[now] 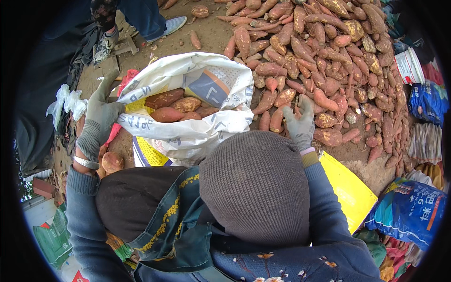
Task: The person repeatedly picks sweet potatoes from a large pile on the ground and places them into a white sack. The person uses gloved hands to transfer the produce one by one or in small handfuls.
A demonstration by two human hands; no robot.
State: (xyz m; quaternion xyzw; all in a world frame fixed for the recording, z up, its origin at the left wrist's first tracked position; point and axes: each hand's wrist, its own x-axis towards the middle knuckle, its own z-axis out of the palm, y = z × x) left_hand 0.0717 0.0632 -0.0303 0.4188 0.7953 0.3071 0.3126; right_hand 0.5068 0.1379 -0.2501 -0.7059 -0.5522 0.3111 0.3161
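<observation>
A white woven sack point(188, 136) stands with its mouth gaping, several reddish sweet potatoes point(164, 98) inside. At its left edge is my left hand point(99, 113) in a grey glove. The fingers stretch upward and the thumb touches the sack's rim. My right hand point(300, 124), also gloved, reaches to the near edge of a large heap of sweet potatoes point(324, 61). Its fingers are spread over the sweet potatoes there, and no grip on one shows. A grey knit covering point(253, 183) and dark cloth point(131, 202) fill the space between my arms.
Another person's legs point(145, 21) and shoes show at the upper left, beside a dark sheet point(47, 103). A yellow sheet point(350, 188) lies right of my right forearm. Blue bags point(408, 211) and a white bucket point(408, 66) line the right side.
</observation>
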